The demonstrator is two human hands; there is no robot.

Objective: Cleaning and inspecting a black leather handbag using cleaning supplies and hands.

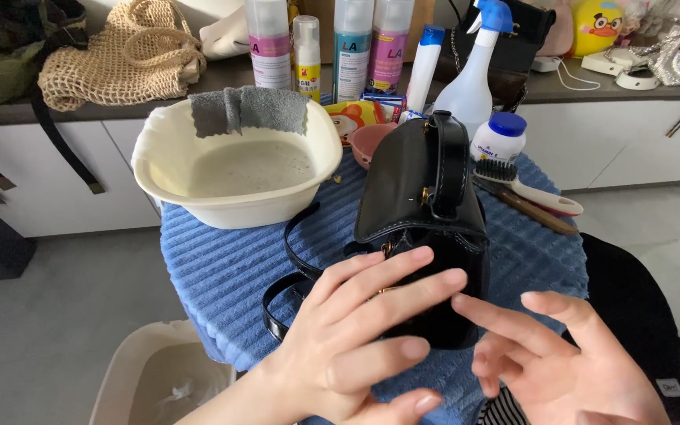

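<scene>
A small black glossy handbag point(423, 189) stands on a table covered with blue ribbed cloth point(230, 267), its long strap point(293, 260) looping off to the left. My left hand point(356, 338) lies flat against the near side of the bag, fingers spread and pointing right. Just right of it, my right hand point(560, 362) hovers with fingers apart, one fingertip close to the bag's lower edge. Neither hand grips anything.
A cream basin point(159, 157) of cloudy water with a grey cloth point(249, 110) over its rim sits at the back left. Behind are bottles point(352, 47), a spray bottle point(470, 71), a white jar point(499, 135), a brush point(529, 189) and a pink bowl point(375, 142). A bin point(151, 378) stands below left.
</scene>
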